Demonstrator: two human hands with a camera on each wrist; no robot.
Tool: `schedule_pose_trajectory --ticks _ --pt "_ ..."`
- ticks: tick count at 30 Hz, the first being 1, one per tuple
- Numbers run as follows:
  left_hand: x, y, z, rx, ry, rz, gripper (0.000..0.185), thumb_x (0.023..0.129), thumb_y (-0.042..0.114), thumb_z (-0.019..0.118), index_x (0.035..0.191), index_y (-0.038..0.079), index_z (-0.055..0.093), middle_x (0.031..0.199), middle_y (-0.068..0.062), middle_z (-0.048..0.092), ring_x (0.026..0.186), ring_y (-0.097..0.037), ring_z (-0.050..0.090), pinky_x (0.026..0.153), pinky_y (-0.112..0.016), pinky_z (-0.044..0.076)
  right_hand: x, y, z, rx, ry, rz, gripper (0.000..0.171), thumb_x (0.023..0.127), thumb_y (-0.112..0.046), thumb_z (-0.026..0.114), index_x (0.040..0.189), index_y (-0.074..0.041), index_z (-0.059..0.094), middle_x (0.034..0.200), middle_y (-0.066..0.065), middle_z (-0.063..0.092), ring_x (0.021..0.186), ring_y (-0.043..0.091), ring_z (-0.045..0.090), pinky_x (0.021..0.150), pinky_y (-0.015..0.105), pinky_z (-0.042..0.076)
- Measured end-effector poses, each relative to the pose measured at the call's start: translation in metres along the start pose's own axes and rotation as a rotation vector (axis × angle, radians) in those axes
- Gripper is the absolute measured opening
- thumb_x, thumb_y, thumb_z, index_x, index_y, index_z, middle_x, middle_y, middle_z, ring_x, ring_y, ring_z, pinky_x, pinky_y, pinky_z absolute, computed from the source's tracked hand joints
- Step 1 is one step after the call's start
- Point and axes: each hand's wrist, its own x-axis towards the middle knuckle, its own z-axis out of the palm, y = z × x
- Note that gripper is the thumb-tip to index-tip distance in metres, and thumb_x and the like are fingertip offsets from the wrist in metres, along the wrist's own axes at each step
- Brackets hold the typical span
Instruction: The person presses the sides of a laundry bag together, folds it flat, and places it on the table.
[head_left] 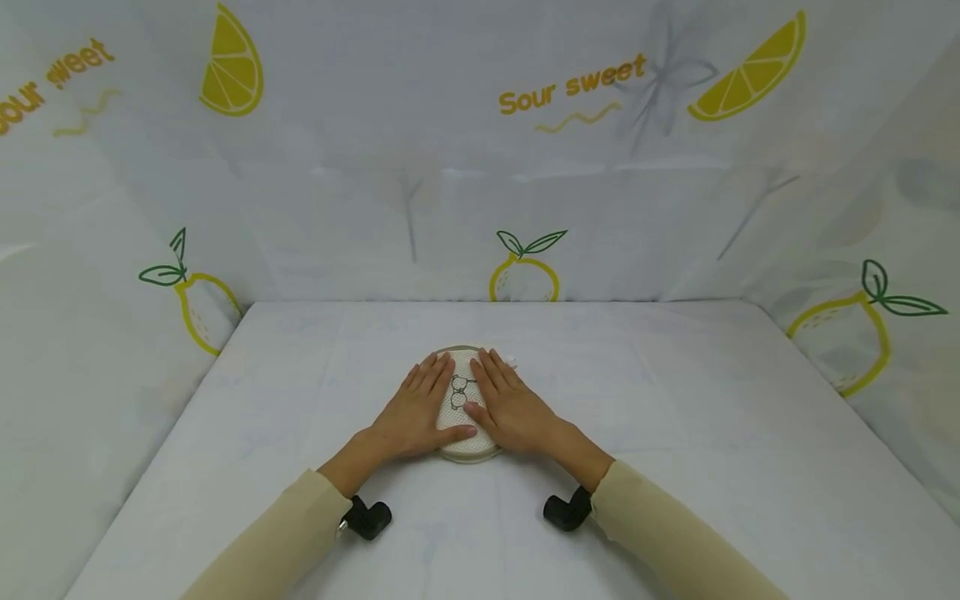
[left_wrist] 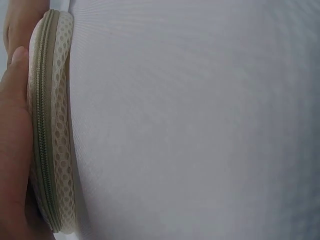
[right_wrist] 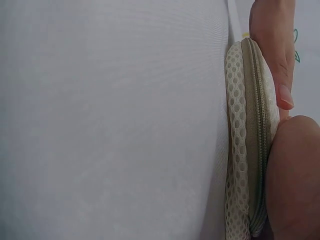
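Note:
A round, flat, cream mesh zip pouch [head_left: 467,440] lies on the white table, with a black line drawing on its top. My left hand [head_left: 420,410] rests flat on its left side, fingers straight and thumb reaching toward the middle. On its right side lies my right hand [head_left: 513,407], also flat with straight fingers. The wrist views show the pouch from its edge: an olive zipper [left_wrist: 42,120] runs round the rim above a holed mesh band [right_wrist: 237,125]. The zipper is closed along the part in view. Both palms hide much of the top.
White cloth covers the table [head_left: 675,400]. A cloth backdrop [head_left: 450,192] printed with lemons and words stands behind and at both sides. Black wrist devices sit under the left wrist [head_left: 369,518] and right wrist [head_left: 567,510]. A small white tab [head_left: 512,362] shows beside the right fingers.

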Motion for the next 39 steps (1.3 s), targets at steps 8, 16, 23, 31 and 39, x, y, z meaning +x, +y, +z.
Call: schedule_pose_trajectory --ticks 8,16,23,31,39 --pt "-0.001 0.002 -0.005 0.005 -0.019 0.014 0.104 0.087 0.071 0.044 0.151 -0.004 0.01 0.158 -0.018 0.006 0.144 -0.032 0.0 0.114 -0.047 0.006 0.002 -0.003 -0.002 0.001 -0.039 0.019 0.068 0.104 -0.043 0.027 0.15 0.006 0.014 0.156 0.023 0.004 0.144 0.035 0.001 0.114 0.045 0.01" --pt "0.001 0.004 -0.008 0.044 -0.072 -0.004 0.105 0.087 0.074 0.04 0.152 -0.001 0.007 0.158 -0.015 0.002 0.144 -0.03 -0.002 0.114 -0.045 0.003 0.002 -0.001 0.0 0.02 -0.028 0.018 0.068 0.105 -0.043 0.027 0.15 0.005 0.013 0.156 0.023 0.003 0.144 0.034 0.0 0.114 0.044 0.008" --pt "-0.002 0.0 -0.012 0.087 -0.083 -0.013 0.105 0.087 0.074 0.039 0.151 -0.003 0.007 0.158 -0.018 0.002 0.144 -0.032 -0.002 0.114 -0.046 0.004 0.008 -0.005 0.001 0.032 -0.006 -0.007 0.066 0.105 -0.039 0.03 0.149 0.007 0.014 0.156 0.025 0.006 0.143 0.037 0.003 0.114 0.045 0.01" --pt "-0.005 -0.002 -0.011 0.083 -0.031 0.003 0.106 0.086 0.074 0.04 0.15 -0.005 0.009 0.157 -0.02 0.006 0.144 -0.035 0.001 0.114 -0.049 0.007 0.01 -0.008 0.0 0.023 -0.015 0.002 0.065 0.105 -0.038 0.031 0.15 0.006 0.014 0.156 0.024 0.006 0.144 0.036 0.002 0.114 0.045 0.009" --pt "-0.003 -0.004 -0.003 0.001 0.091 0.065 0.105 0.086 0.075 0.04 0.151 -0.003 0.014 0.157 -0.015 0.013 0.144 -0.031 0.006 0.114 -0.047 0.007 0.003 -0.002 0.002 0.069 0.032 0.018 0.066 0.104 -0.037 0.035 0.15 0.006 0.016 0.156 0.023 0.008 0.143 0.037 0.004 0.114 0.045 0.008"
